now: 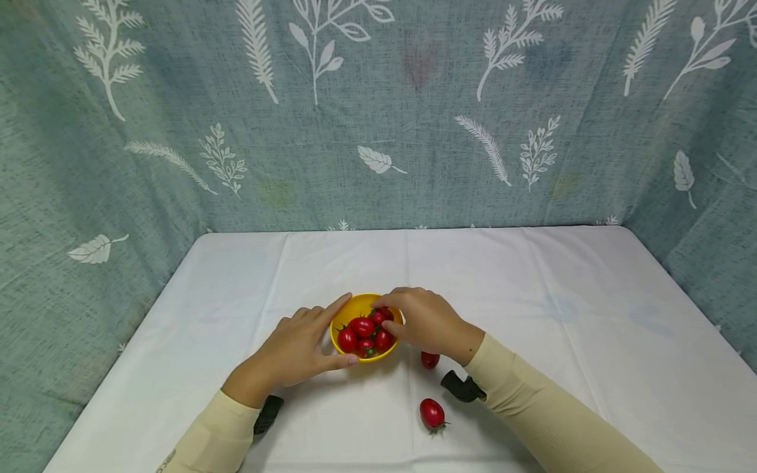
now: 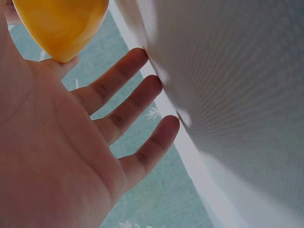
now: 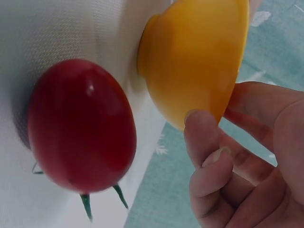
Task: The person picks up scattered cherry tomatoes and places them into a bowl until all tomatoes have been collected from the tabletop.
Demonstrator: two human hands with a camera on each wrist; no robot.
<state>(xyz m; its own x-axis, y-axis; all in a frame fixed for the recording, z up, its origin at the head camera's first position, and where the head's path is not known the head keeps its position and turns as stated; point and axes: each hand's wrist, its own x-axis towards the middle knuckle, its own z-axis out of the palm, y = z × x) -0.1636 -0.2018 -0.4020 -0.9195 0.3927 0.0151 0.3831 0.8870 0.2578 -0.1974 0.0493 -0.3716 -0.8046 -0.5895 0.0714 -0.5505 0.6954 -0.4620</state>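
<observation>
A yellow bowl point(image 1: 349, 312) on the white table holds several red cherry tomatoes point(image 1: 362, 326) with green stems. My left hand point(image 1: 298, 348) flanks the bowl's left side, forefinger and thumb straight against it. The left wrist view shows the other fingers spread, their tips at the tablecloth, below the yellow bowl point(image 2: 66, 23). Over the bowl's right rim reaches my right hand point(image 1: 428, 322), its thumb and forefinger about a cherry tomato point(image 1: 384, 314); the contact is partly hidden. In the right wrist view its curled outer fingers point(image 3: 209, 175) lie by the bowl's outer wall.
One loose cherry tomato point(image 1: 430, 360) lies under my right wrist; another cherry tomato point(image 1: 432, 414) lies nearer the front. White cloth point(image 1: 503, 276) covers the table. A green leaf-patterned curtain point(image 1: 378, 118) hangs behind it and at both sides.
</observation>
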